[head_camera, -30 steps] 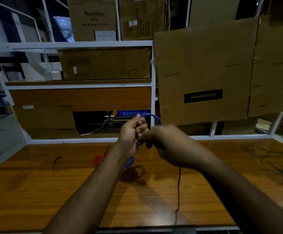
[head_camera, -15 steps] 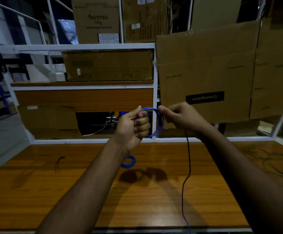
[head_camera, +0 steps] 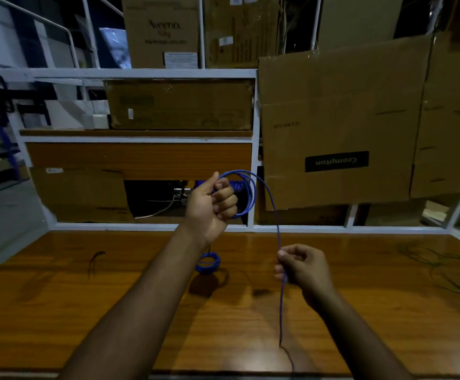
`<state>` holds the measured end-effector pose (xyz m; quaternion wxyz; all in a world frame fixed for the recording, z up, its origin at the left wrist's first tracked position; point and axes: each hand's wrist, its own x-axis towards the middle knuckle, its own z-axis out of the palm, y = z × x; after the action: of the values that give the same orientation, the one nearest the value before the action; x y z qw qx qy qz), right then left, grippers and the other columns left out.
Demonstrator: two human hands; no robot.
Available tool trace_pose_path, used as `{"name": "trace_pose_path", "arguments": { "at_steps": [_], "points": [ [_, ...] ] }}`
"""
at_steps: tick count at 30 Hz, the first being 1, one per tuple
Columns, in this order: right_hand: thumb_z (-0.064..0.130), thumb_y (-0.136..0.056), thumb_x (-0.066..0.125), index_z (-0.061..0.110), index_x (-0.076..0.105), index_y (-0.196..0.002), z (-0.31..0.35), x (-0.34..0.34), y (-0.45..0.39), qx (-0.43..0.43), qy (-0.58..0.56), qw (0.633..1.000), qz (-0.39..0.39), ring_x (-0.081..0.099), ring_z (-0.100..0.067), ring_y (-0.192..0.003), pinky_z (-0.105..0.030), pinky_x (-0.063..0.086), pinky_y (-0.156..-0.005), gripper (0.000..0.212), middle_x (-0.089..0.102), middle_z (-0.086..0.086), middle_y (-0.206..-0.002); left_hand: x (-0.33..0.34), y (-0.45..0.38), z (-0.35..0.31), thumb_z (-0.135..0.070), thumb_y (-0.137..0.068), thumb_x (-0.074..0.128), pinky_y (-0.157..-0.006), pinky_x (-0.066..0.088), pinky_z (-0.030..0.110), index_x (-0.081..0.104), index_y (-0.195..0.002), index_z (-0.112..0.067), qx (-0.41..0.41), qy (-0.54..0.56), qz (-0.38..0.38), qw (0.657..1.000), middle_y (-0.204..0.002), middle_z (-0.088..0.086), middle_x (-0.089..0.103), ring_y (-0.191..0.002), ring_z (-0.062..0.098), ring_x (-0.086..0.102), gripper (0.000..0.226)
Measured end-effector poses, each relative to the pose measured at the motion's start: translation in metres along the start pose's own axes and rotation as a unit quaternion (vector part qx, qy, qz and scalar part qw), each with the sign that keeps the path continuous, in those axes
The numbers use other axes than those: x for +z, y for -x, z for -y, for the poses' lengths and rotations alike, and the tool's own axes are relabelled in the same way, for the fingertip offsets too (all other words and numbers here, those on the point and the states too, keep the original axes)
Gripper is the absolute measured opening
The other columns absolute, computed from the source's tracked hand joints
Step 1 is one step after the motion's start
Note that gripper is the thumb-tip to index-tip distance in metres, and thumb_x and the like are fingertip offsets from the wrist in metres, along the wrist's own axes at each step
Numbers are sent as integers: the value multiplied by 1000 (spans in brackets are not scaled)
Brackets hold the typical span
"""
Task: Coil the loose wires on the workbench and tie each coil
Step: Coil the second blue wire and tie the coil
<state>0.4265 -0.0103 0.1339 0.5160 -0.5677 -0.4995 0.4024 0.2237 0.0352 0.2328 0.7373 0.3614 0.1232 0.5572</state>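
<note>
While the left hand (head_camera: 213,204) is raised above the wooden workbench (head_camera: 113,311), its fingers are curled tight round several loops of blue wire (head_camera: 250,196). From that coil the free strand arcs over and drops to the right hand (head_camera: 300,267), lower and nearer, which pinches it between thumb and fingers; the tail hangs on down towards the bench's front edge. A small blue coil (head_camera: 208,263) lies on the bench behind the left forearm. Thin dark wires (head_camera: 442,267) sprawl loose at far right, a short black wire piece (head_camera: 95,260) at left.

Blue wire coils: two, one gripped (head_camera: 246,194), one below the grip (head_camera: 208,263). Dark loose wires: two (head_camera: 95,259) (head_camera: 440,266).
</note>
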Motion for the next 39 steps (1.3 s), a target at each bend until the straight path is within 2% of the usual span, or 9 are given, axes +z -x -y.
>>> {"name": "trace_pose_path", "arguments": {
  "at_steps": [4, 9, 15, 20, 23, 26, 30, 34, 39],
  "points": [
    [25, -99, 58, 31, 59, -84, 41, 23, 35, -125, 359, 919, 105, 63, -2, -68, -16, 48, -55, 16, 68, 7, -84, -5, -7, 17, -35, -106, 27, -40, 13, 20, 38, -72, -18, 2, -30, -34, 999, -48, -8, 29, -37, 5, 23, 39],
    [11, -98, 54, 29, 60, -121, 106, 13, 55, -279, 417, 838, 212, 58, 1, -88, -19, 51, -76, 31, 61, 16, -102, -8, -2, 31, -35, -106, 33, -37, 23, 20, 43, -74, -16, 5, -170, -64, 983, -49, -5, 31, -38, 7, 28, 39],
    [25, -95, 62, 23, 69, -100, 139, -2, 18, -405, 381, 831, 15, 62, 3, -77, -23, 58, -76, 9, 68, 12, -90, 2, 10, 32, -35, -106, 34, -38, 31, 20, 47, -79, -14, -17, -216, 5, 976, -55, -3, 37, -41, 8, 34, 37],
    [72, -84, 42, 23, 59, -72, 133, -3, -10, -366, 433, 817, -102, 58, -9, -54, -34, 56, -52, 53, 59, 5, -60, 9, 12, 24, -39, -102, 34, -36, 20, 18, 52, -69, -14, -82, -97, 38, 991, -48, -7, 30, -36, 4, 26, 45],
    [77, -81, 33, 17, 54, -62, 125, -8, -21, -291, 418, 859, -53, 46, -11, -44, -26, 43, -46, 67, 53, 5, -53, 10, 14, 16, -39, -100, 37, -38, 15, 20, 47, -65, -16, -94, -76, 42, 992, -47, -7, 28, -36, 5, 24, 43],
    [66, -92, 39, 17, 49, -60, 103, -27, -31, -141, 132, 964, 183, 37, -16, -46, -28, 39, -51, 60, 41, -1, -54, 7, 14, 6, -37, -96, 40, -39, 13, 20, 46, -65, -18, -62, -49, 29, 996, -47, -7, 28, -35, 5, 25, 37],
    [30, -92, 57, 10, 66, -90, 50, -57, -33, 21, -132, 935, 327, 37, -13, -56, -31, 42, -62, 22, 36, -2, -68, -2, 12, -6, -35, -99, 38, -40, 11, 21, 46, -66, -17, -31, -38, 9, 999, -47, -7, 29, -37, 6, 25, 38],
    [10, -93, 60, 3, 64, -120, 14, -50, -16, 73, -170, 945, 270, 53, -18, -67, -40, 57, -72, 28, 52, -8, -80, -2, 11, -3, -34, -98, 39, -41, 9, 22, 44, -66, -18, -24, -52, -1, 998, -47, -7, 28, -36, 6, 24, 36],
    [26, -99, 57, 16, 61, -87, 12, 10, 21, -57, 173, 983, 8, 68, -13, -56, -38, 62, -59, 16, 66, -3, -74, 0, 0, 7, -36, -106, 29, -43, 9, 23, 39, -70, -18, -13, -60, -22, 998, -47, -7, 28, -37, 6, 23, 41]
  ]
}}
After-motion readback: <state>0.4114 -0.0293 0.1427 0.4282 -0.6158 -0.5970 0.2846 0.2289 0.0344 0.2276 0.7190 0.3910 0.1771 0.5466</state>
